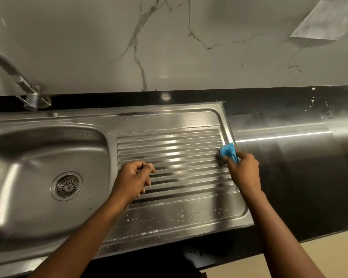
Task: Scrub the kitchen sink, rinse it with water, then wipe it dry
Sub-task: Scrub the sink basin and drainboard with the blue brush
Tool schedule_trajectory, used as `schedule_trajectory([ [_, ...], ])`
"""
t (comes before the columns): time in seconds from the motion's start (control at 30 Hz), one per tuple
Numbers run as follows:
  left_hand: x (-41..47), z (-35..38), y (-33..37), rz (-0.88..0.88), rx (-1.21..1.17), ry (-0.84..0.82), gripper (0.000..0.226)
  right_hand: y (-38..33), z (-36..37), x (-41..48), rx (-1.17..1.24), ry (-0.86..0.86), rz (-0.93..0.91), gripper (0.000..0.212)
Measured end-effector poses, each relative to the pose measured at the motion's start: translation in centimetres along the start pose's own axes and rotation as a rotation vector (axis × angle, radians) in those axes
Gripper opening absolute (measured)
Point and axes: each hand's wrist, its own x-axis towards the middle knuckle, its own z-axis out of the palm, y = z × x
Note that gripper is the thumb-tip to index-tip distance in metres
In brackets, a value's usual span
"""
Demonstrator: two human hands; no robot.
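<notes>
A stainless steel sink fills the lower left, with a basin and a round drain strainer. Its ribbed drainboard is wet and dotted with soap bubbles. My right hand grips the handle of a blue scrubber, whose head is pressed on the drainboard's right edge. My left hand hovers over the middle of the drainboard with curled fingers and holds nothing.
A chrome faucet rises at the back left. Dark countertop stretches right of the sink, wet in places. A marble backsplash stands behind, with a sheet of paper at the top right.
</notes>
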Motion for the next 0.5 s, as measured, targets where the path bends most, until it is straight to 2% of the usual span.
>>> schedule_trajectory([
  [0.13,0.5,0.5,0.4,0.002,-0.007,0.012,0.025,-2.6,0.8,4.1,-0.017,0.0,-0.045,0.042],
  [0.27,0.5,0.5,0.7,0.005,-0.003,0.043,0.026,-6.3,1.8,10.5,-0.06,0.005,-0.113,0.048],
  [0.4,0.2,0.5,0.5,0.005,0.006,0.055,0.024,-9.1,2.4,14.5,-0.052,-0.021,-0.078,0.049],
  [0.5,0.1,0.5,0.3,0.01,0.007,0.052,0.025,-8.7,2.0,14.0,-0.069,-0.033,-0.067,0.05],
])
